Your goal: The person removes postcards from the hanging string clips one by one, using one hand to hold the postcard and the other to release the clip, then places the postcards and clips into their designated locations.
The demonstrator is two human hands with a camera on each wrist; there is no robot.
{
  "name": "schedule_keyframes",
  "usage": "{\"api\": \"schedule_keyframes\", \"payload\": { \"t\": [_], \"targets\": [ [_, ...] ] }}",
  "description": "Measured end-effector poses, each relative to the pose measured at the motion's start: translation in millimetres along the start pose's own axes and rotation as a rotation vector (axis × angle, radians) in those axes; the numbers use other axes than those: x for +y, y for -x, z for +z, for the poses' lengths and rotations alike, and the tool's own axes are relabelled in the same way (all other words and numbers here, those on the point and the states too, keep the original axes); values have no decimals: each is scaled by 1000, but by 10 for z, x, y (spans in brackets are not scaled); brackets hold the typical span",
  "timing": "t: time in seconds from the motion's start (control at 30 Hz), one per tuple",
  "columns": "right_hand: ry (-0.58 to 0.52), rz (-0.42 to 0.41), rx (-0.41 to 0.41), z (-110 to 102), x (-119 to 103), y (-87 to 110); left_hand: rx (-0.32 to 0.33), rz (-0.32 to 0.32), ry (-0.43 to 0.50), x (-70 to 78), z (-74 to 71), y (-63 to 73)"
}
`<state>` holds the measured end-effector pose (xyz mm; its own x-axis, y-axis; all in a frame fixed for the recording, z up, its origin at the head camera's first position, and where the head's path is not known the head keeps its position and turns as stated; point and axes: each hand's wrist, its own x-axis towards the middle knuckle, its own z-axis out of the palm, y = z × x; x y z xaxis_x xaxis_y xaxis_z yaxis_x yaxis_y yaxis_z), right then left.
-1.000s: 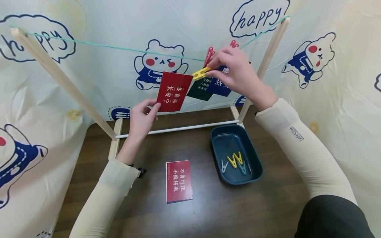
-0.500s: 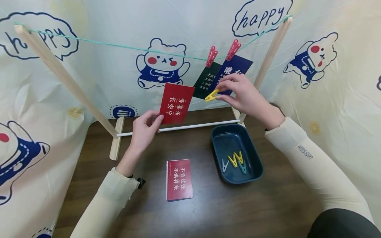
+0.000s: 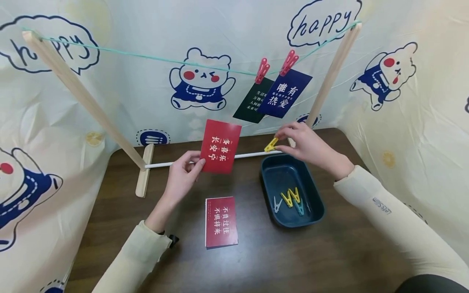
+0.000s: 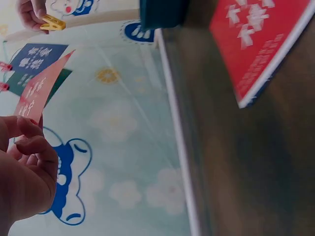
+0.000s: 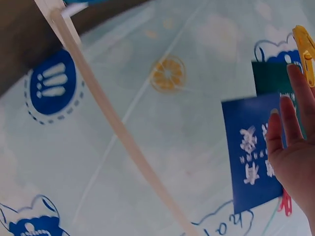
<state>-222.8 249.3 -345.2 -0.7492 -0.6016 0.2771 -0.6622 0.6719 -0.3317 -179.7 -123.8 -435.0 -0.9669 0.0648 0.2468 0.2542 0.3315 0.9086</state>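
Observation:
My left hand (image 3: pixel 185 175) pinches a red card (image 3: pixel 221 146) with white characters by its lower left corner, holding it up above the table. Between thumb and fingers, my right hand (image 3: pixel 305 142) holds a yellow clothespin (image 3: pixel 271 145), just above the far end of the blue bin. The clothespin (image 4: pixel 52 23) is apart from the card in the left wrist view. From a green string (image 3: pixel 157 59) hang a dark green card (image 3: pixel 253 101) and a blue card (image 3: pixel 285 93), each by a pink clothespin (image 3: pixel 262 71). The blue card partly covers the green one.
The dark blue bin (image 3: pixel 269 185) on the table holds several clothespins (image 3: pixel 286 199), yellow, teal and grey. A stack of cards (image 3: pixel 221 221), red on top, lies left of it. Wooden posts (image 3: pixel 84 99) carry the string; a white rod (image 3: pixel 253 154) joins their feet.
Both hands have come down and away from the string, the left with the red card, the right with the yellow clothespin. The hanging cards are now uncovered by the right hand.

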Motion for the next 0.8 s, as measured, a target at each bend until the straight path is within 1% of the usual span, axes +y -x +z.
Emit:
{"api": "schedule_keyframes", "payload": {
  "t": [0.1, 0.13, 0.2, 0.33, 0.37, 0.5, 0.67, 0.8],
  "targets": [
    [-15, 46, -59, 96, 48, 97, -30, -32, -18, -63, 43, 72],
    [-22, 59, -79, 131, 67, 126, -39, -46, -22, -35, 53, 110],
    [-31, 69, -114, 198, 101, 180, -57, -82, -13, -71, 78, 171],
    [-53, 78, -170, 340, 155, 291, -107, -126, 19, -150, 127, 313],
    [-53, 79, -182, 379, 165, 318, -122, -139, 24, -220, 141, 342],
    [-52, 112, -236, 534, 197, 423, -175, -204, 23, -299, 173, 498],
    [-70, 137, -298, 679, 225, 532, -205, -294, 10, -371, 210, 656],
    [-78, 151, -354, 787, 250, 604, -228, -338, -8, -441, 232, 753]
  ]
}}
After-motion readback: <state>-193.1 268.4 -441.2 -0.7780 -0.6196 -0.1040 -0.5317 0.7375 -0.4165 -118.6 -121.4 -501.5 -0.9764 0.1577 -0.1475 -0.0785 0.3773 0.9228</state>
